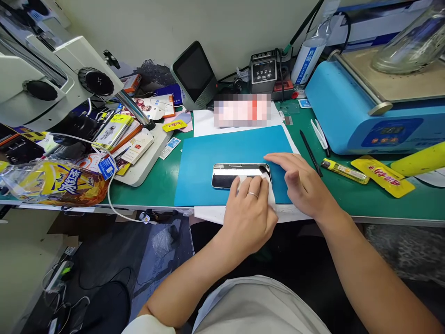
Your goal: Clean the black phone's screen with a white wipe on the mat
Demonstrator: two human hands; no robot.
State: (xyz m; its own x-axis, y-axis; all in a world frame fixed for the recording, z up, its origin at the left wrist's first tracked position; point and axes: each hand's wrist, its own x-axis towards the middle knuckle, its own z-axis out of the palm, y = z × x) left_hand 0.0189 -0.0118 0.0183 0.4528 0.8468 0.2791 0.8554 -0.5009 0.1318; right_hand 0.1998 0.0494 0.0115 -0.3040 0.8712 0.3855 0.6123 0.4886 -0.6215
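Observation:
A smartphone (222,181) with a dark, glossy face lies crosswise on a blue mat (194,162). My left hand (250,211), with a ring on one finger, presses a white wipe (271,191) onto the phone's right half. Its fingers curl over the wipe, and they hide part of both wipe and phone. Just to the right, my right hand (301,183) is held with its fingers stretched out and its thumb raised, holding nothing. Its fingertips are near the phone's upper right corner, apart from it.
A blue machine (375,111) bears a glass jar at right. A pen (311,153), tweezers (320,134) and a yellow packet (383,176) lie before it. Left are a microscope arm (86,79), boxes and a tea bottle (59,183). A small screen (194,72) stands behind.

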